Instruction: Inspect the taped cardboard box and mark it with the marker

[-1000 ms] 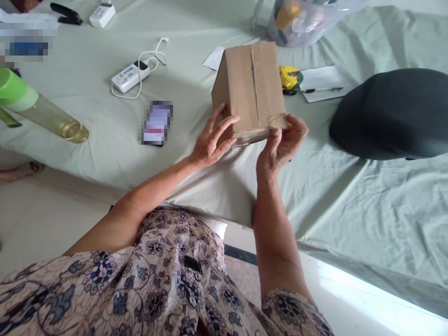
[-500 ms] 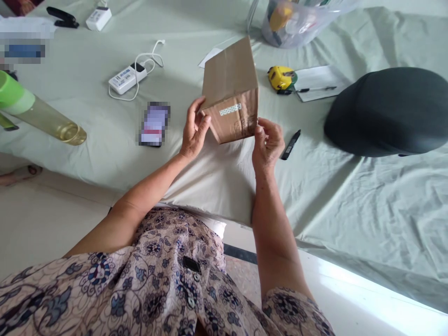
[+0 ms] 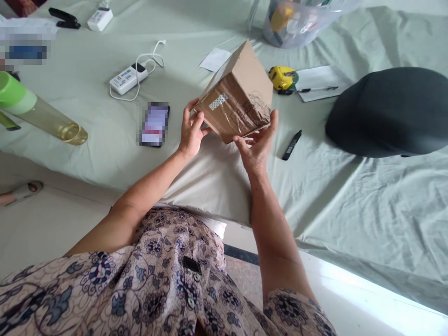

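Note:
A brown cardboard box (image 3: 241, 88) wrapped in clear tape is held tilted above the pale green sheet (image 3: 350, 186), its taped end with a small white label facing me. My left hand (image 3: 191, 130) grips the box's left lower corner, thumb on the end face. My right hand (image 3: 257, 142) cups the box from below on the right, fingers curled up along its edge. A black marker (image 3: 291, 145) lies on the sheet just right of my right hand.
A yellow tape measure (image 3: 282, 77), a paper pad with a pen (image 3: 317, 83) and a dark round cushion (image 3: 388, 112) lie to the right. A phone (image 3: 154, 124), a white power bank with cable (image 3: 128, 78) and a green-capped bottle (image 3: 38, 112) lie left. A clear plastic bag (image 3: 297, 21) sits behind.
The box was lifted off the sheet and turned so its taped end faces me, then tilted further. My right hand shifted from the edge to under the box. The marker became visible.

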Motion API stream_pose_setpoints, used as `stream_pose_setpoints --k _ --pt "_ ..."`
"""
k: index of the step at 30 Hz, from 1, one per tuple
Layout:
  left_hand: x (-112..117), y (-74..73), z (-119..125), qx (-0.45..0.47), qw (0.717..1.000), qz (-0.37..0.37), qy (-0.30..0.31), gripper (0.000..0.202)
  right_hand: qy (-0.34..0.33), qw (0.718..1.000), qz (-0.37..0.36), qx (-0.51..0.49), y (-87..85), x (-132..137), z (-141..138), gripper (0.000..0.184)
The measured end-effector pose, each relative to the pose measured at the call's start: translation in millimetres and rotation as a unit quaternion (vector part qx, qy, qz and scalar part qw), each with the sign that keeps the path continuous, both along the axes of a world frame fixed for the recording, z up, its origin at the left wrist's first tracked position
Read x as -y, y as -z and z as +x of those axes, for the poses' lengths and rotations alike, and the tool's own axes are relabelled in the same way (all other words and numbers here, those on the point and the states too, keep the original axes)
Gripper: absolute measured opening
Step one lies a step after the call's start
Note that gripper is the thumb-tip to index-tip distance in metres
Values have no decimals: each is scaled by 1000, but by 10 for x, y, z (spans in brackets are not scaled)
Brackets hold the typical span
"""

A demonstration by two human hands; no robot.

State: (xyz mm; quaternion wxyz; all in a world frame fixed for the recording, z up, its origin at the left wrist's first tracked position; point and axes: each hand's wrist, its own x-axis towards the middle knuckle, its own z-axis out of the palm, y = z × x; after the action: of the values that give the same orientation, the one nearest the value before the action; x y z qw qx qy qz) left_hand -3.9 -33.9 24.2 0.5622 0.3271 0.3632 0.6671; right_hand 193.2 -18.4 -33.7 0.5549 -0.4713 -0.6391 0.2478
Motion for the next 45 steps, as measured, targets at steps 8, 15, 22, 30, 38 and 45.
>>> stream_pose_setpoints --k 8,15,22,30,38,45 --pt "-47 33 -20 27 999 -26 2 35 19 997 0 78 -54 55 -108 146" --pt "-96 94 -84 -21 999 -44 -18 47 45 994 28 92 -141 87 -7 127" --pt "-141 130 -139 -66 996 -45 -28 59 8 994 96 43 -98 9 172 85" --pt "-182 150 -214 -43 998 -41 5 60 49 995 84 -17 -16 -123 279 80" --pt "-231 94 -255 -50 993 -107 0 45 165 982 4 -95 -138 -153 390 77" --pt "-287 236 -255 35 996 -83 3 36 181 976 4 -123 -68 -233 490 66"
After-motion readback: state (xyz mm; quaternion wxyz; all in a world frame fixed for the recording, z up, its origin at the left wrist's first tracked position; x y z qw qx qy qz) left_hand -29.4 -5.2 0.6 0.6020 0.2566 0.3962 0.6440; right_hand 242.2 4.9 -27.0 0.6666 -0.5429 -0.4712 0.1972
